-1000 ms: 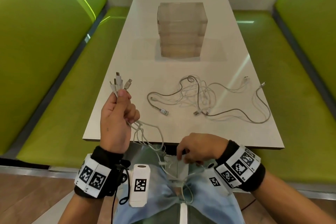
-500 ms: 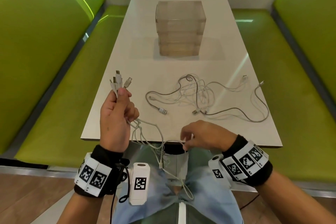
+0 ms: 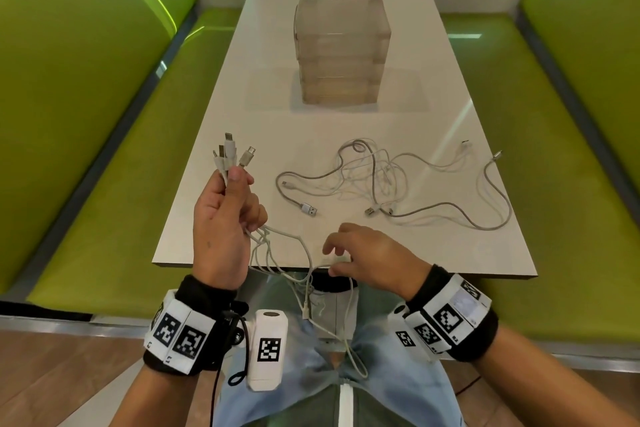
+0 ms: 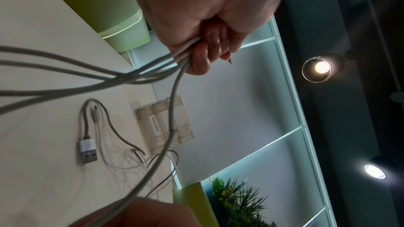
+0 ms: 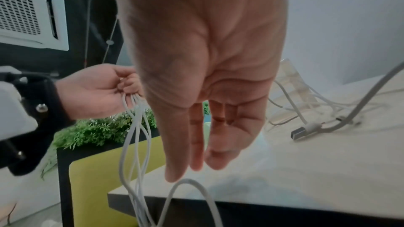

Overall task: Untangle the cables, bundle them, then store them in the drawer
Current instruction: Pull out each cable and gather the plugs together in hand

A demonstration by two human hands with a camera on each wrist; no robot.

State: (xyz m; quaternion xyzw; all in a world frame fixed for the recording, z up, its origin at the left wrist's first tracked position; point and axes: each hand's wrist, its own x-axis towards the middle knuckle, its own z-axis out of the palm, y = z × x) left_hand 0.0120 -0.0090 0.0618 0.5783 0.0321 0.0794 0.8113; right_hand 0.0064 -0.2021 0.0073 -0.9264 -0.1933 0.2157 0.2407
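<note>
My left hand (image 3: 225, 218) is raised over the near left corner of the white table (image 3: 450, 253). It grips a bunch of white cables, with several connectors (image 3: 230, 152) sticking up above the thumb. The held cables (image 3: 277, 253) hang from the fist (image 4: 210, 23) down over the table edge to my lap. My right hand (image 3: 360, 253) hovers at the near table edge, fingers straight (image 5: 196, 144). A cable loop (image 5: 188, 182) lies just under its fingertips. A tangle of white and grey cables (image 3: 381, 180) lies on the table. Behind it stands a clear plastic drawer unit (image 3: 341, 52), drawers closed.
Green padded benches (image 3: 104, 149) run along both sides of the table. A white device with a marker (image 3: 268, 347) hangs near my left wrist over my lap. A loose USB plug (image 3: 309, 209) lies close to my left hand.
My right hand has risen from my lap to the table edge and has opened, letting the cable it pinched slip to its fingertips. The left hand has stayed put.
</note>
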